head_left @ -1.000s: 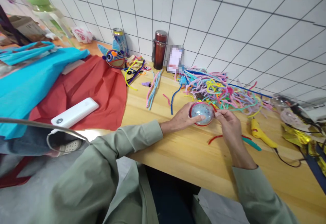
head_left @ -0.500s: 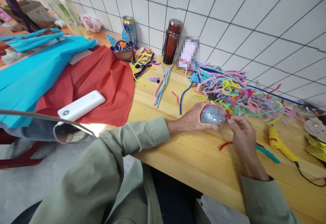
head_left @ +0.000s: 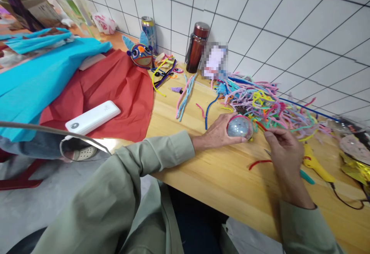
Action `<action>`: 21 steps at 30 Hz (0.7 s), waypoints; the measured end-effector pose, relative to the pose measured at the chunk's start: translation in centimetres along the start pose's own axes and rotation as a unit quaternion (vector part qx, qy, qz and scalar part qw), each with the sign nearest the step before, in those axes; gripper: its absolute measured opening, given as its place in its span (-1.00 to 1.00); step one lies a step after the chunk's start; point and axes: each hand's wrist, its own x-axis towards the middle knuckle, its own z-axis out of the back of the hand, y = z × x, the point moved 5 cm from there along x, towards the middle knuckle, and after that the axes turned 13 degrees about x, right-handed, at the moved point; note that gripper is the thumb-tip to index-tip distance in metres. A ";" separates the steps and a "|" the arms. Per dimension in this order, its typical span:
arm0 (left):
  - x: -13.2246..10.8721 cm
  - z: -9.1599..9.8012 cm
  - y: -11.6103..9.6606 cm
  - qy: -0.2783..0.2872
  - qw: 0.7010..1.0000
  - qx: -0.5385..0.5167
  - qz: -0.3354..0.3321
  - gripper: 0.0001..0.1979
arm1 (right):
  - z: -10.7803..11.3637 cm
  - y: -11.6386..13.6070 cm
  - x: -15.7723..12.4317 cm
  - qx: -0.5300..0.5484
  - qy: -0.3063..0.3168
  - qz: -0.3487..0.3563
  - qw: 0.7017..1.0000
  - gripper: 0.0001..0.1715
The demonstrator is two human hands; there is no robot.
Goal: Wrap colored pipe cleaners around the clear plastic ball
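My left hand [head_left: 220,131] holds a clear, shiny ball [head_left: 238,127] with a pink-red strip around its rim. To the right of the ball, my right hand [head_left: 281,144] pinches the end of a red pipe cleaner [head_left: 261,126], which points toward the ball. Below my right hand another red pipe cleaner [head_left: 258,162] lies on the wooden table [head_left: 208,180]. A teal-handled tool [head_left: 306,177] is partly hidden under the right hand and wrist.
Behind the hands lies a heap of colourful pipe cleaners [head_left: 268,100]. A yellow glue gun [head_left: 319,168] rests at the right. Farther back stand a brown thermos [head_left: 197,47], a can [head_left: 148,34] and a decorated ball [head_left: 141,54]. A white power bank [head_left: 92,117] lies on red cloth [head_left: 124,92].
My right hand has moved right, away from the ball, with the red pipe cleaner between its fingers. More of the tool's tip shows beside it. My left hand still holds the ball.
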 end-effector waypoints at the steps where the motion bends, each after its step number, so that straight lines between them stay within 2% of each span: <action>1: 0.0 -0.1 0.1 0.003 1.000 -0.006 -0.004 -0.11 | -0.2 0.3 -0.2 -0.007 0.002 0.019 1.000 -0.82; 5: -0.1 -0.4 0.6 0.009 1.000 -0.021 -0.011 0.00 | -0.5 1.8 -1.1 -0.048 0.027 0.089 0.994 -0.86; 10: -0.1 -0.6 0.9 0.026 0.999 -0.020 -0.018 0.06 | -0.4 2.9 -1.7 -0.095 0.038 0.134 0.986 -0.88; 14: -0.1 -0.6 0.9 0.038 0.999 -0.011 -0.024 0.08 | -0.8 3.6 -2.5 -0.116 0.053 0.224 0.966 -0.93; 18: -0.3 -0.6 1.1 0.038 0.999 -0.007 -0.039 0.05 | -1.6 4.5 -3.4 -0.142 0.092 0.315 0.934 -0.77; 21: -0.5 -0.6 1.3 0.030 0.999 -0.001 -0.045 0.06 | -2.1 5.1 -4.0 -0.181 0.103 0.349 0.914 -0.71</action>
